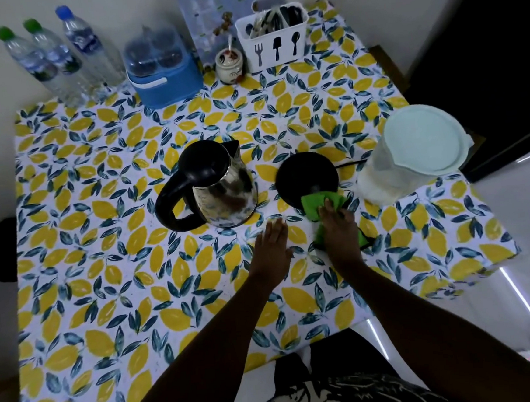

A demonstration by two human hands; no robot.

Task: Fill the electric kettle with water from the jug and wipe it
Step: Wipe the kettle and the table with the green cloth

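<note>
A steel electric kettle (221, 190) with a black lid and handle stands on the lemon-print table (111, 276), lid closed, off its base. Its round black base (303, 175) lies just to the right. My right hand (339, 230) presses a green cloth (316, 204) against the near edge of that base. My left hand (272, 248) rests flat on the table, fingers apart, holding nothing, just in front of the kettle. The translucent jug (409, 154) with a pale lid stands at the right edge.
At the back stand three water bottles (55, 55), a blue container (161, 66), a small ceramic jar (229, 65) and a white cutlery holder (273, 35). The base's black cord (351, 163) runs toward the jug. The table's right edge drops to a white floor.
</note>
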